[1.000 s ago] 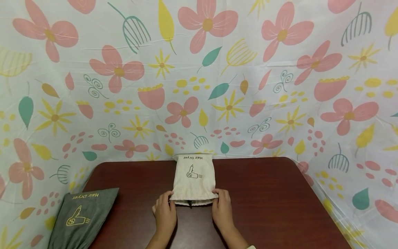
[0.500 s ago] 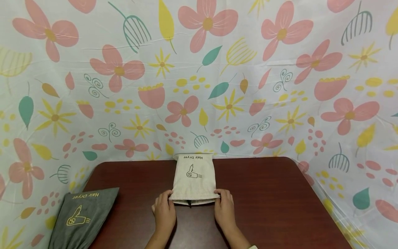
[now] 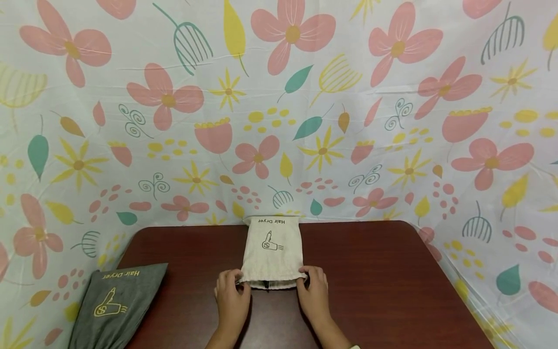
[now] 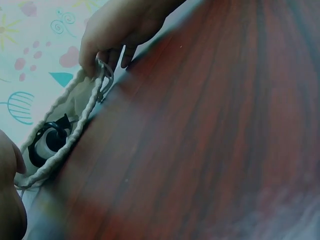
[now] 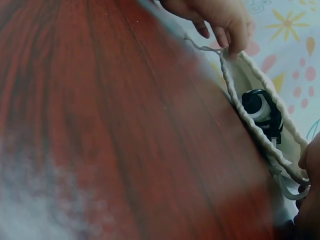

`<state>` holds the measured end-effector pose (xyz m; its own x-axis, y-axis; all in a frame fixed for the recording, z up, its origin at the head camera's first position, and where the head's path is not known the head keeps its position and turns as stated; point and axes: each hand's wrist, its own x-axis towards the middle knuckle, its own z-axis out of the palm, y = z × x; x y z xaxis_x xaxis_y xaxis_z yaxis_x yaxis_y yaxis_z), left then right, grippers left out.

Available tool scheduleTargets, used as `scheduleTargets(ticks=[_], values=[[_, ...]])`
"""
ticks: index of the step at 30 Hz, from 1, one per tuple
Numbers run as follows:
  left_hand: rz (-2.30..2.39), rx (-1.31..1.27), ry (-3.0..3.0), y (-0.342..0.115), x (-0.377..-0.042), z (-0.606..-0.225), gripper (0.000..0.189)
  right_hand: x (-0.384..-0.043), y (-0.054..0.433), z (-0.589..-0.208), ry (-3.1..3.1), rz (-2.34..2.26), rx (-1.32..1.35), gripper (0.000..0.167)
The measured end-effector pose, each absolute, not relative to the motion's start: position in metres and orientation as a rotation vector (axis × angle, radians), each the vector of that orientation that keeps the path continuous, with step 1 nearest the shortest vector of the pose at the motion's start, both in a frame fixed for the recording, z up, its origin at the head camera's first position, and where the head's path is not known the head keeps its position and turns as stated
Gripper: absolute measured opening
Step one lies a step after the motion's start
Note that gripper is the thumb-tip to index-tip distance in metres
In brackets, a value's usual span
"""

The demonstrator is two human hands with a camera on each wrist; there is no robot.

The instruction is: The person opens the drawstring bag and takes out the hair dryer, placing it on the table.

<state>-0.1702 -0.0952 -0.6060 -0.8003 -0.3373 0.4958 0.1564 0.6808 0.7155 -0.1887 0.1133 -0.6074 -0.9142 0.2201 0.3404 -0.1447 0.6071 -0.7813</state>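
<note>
A cream drawstring bag (image 3: 272,247), printed "Hair Dryer" with a dryer outline, lies flat at the table's far edge, its mouth towards me. My left hand (image 3: 232,295) pinches the left corner of the mouth. At the right corner my right hand (image 3: 315,293) pinches the rim between thumb and fingers. The mouth gapes. Inside, the right wrist view shows a white and black rounded item (image 5: 255,106) with a looped black cord (image 5: 272,122); the rest of it is hidden in the cloth. A pale drawstring (image 4: 107,77) loops out beside the right hand.
A dark grey bag (image 3: 115,305) with yellow "Hair Dryer" print lies at the table's left edge, partly out of view. The reddish-brown wooden table (image 3: 383,281) has rounded far corners. A floral curtain (image 3: 279,111) hangs behind and along the sides.
The hands first drew the bag's rim wider and straighter, with the right hand shifting outward. Now they are slightly closer together and the mouth gapes more. The grey bag stays put.
</note>
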Motion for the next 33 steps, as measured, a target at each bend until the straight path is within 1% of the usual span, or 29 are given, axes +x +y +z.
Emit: scheduleTargets(ticks=[5,11,17,20,27,33], values=[[-1.042,0.067,-2.262,-0.092,-0.165,-0.603,0.026,-0.187,0.112,-0.607,-2.439,1.238,-0.063,0.022],[-1.164,-0.017,-2.363,-0.087,-0.157,-0.598,0.014,-0.187,0.111,-0.607,-2.423,1.245,-0.063,0.021],[-1.204,-0.065,-2.402,-0.081,-0.156,-0.599,0.011,-0.188,0.11,-0.607,-2.428,1.264,-0.079,0.021],[-1.196,-0.069,-2.405,-0.079,-0.157,-0.6,0.013,-0.188,0.109,-0.607,-2.43,1.273,-0.083,0.021],[-1.157,-0.094,-2.377,-0.076,-0.158,-0.6,0.026,-0.187,0.108,-0.606,-2.442,1.292,-0.095,0.02],[-1.174,-0.097,-2.372,-0.075,-0.16,-0.596,0.031,-0.186,0.107,-0.605,-2.434,1.291,-0.083,0.019]])
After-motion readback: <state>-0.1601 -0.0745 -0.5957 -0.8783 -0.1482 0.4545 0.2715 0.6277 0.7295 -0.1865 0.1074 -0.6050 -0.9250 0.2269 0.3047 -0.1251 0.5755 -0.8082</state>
